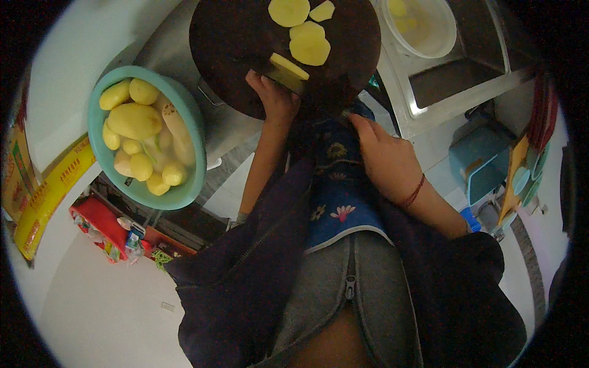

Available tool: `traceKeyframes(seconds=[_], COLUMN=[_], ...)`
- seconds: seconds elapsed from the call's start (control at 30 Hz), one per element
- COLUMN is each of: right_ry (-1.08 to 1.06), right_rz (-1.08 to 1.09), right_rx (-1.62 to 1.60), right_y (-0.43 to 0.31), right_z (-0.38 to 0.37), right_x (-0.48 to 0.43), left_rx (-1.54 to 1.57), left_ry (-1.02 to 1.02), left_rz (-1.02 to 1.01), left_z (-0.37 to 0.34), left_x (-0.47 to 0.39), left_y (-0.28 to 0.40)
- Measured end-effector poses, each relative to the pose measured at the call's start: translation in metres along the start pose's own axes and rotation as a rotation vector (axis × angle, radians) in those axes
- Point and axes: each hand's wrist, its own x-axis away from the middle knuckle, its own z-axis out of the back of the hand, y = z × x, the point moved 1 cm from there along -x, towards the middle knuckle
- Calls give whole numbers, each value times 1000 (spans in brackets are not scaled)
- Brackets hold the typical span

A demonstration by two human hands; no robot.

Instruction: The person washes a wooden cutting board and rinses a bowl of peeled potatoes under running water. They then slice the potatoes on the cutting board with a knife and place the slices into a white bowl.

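Observation:
My right hand [389,158] is closed round the handle of a kitchen knife; most of the grip is hidden by the fingers. The dull blade [286,80] reaches left over a round dark cutting board [230,50]. Along the blade's far side stands a yellow potato slice [290,66]. My left hand [278,99] is at the board's near edge, fingers bent close against the blade; whether it grips anything is hidden. Farther up the board lie two overlapping potato slices [310,48], a larger round slice [289,10] and a small cut piece [322,11].
A turquoise basin [198,152] of peeled potatoes [135,121] in cloudy water, with a lotus root [178,133], stands on the left. At upper right, a white tub [437,39] with yellow pieces sits by a metal sink [441,87]. A blue bin [481,165] is below right.

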Motion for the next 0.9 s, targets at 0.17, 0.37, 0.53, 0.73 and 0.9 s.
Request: traceKeyframes(seconds=[0.17,0.37,0.53,0.73,0.9], right_ry=[-48,-40,50,167,146], right_rz=[-63,-8,58,83,77], right_rx=[-30,-68,-67,-94,-100], right_y=[1,5,2,17,10], right_z=[4,-6,-34,-65,-32], right_x=[4,-22,-82,-111,-66], left_rx=[536,164,116,88,134], left_ry=[35,174,230,151,130], left_rz=[350,36,-52,13,99], left_z=[-6,7,8,19,30], left_x=[-6,-19,-29,-26,-18], left_y=[-1,19,21,28,32])
